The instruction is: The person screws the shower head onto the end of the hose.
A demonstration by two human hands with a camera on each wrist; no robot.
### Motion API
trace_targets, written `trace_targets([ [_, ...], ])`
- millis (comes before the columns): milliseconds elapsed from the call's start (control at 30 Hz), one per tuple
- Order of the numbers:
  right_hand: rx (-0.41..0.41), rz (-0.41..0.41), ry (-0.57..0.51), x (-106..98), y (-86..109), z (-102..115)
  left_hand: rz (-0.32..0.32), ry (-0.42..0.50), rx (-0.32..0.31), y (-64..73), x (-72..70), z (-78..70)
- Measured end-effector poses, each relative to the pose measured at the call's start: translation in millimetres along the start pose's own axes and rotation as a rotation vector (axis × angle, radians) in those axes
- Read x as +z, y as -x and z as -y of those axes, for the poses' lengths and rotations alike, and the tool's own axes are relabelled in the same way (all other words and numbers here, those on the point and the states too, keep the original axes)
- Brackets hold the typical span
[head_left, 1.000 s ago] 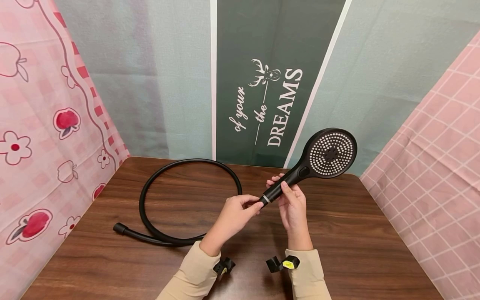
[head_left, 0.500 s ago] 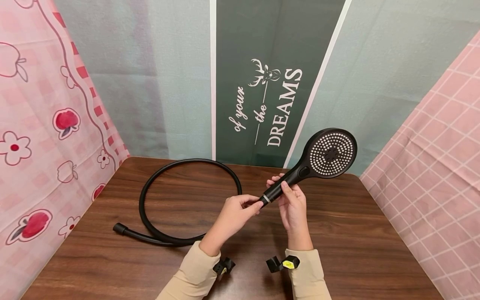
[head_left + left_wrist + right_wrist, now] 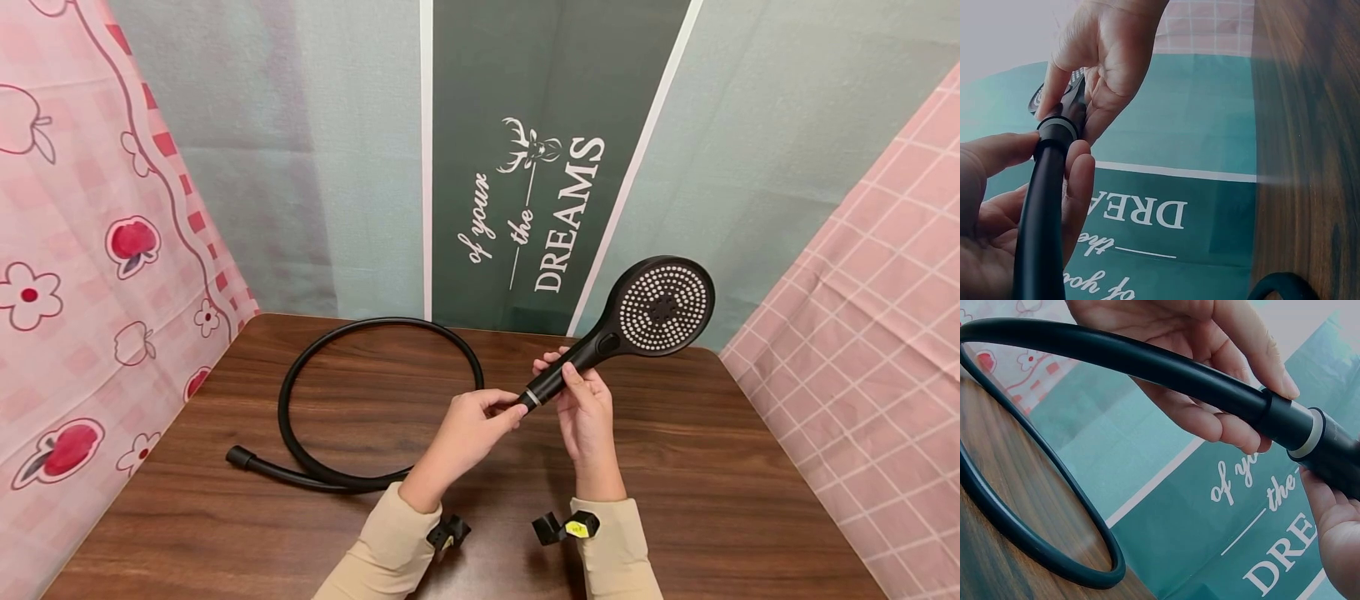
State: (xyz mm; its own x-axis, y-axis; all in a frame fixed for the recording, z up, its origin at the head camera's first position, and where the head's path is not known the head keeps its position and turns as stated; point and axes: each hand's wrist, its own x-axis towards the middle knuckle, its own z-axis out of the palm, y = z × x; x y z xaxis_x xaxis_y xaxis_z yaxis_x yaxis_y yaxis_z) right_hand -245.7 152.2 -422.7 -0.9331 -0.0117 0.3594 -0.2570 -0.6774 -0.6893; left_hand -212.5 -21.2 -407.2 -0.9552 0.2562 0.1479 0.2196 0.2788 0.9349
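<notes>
A black shower head (image 3: 663, 307) with pale spray nozzles is held up over the table, tilted with its face toward the head camera. My right hand (image 3: 585, 408) grips its handle (image 3: 551, 382), thumb on the near side and fingers behind. My left hand (image 3: 472, 429) pinches the black collar (image 3: 1285, 419) at the end of the shower hose (image 3: 1166, 365). Collar and handle are in line, with a light ring (image 3: 1307, 434) showing between them. In the left wrist view the hose (image 3: 1041, 225) runs down past the left palm.
The rest of the hose (image 3: 285, 392) lies looped on the wooden table (image 3: 720, 500), its other end fitting (image 3: 240, 457) pointing left. Patterned curtains (image 3: 862, 333) surround the table at the back and sides. Each beige sleeve carries a small black wrist camera (image 3: 566, 528).
</notes>
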Motion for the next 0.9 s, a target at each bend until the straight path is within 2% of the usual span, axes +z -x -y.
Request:
trace_targets([
  [367, -0.003, 0.008, 0.001, -0.8, -0.1, 0.1, 0.009, 0.043, -0.022, -0.8, 0.1, 1.3],
  [900, 0.001, 0.007, -0.007, -1.7, -0.2, -0.3, 0.002, 0.010, 0.008, -0.5, 0.0, 0.3],
])
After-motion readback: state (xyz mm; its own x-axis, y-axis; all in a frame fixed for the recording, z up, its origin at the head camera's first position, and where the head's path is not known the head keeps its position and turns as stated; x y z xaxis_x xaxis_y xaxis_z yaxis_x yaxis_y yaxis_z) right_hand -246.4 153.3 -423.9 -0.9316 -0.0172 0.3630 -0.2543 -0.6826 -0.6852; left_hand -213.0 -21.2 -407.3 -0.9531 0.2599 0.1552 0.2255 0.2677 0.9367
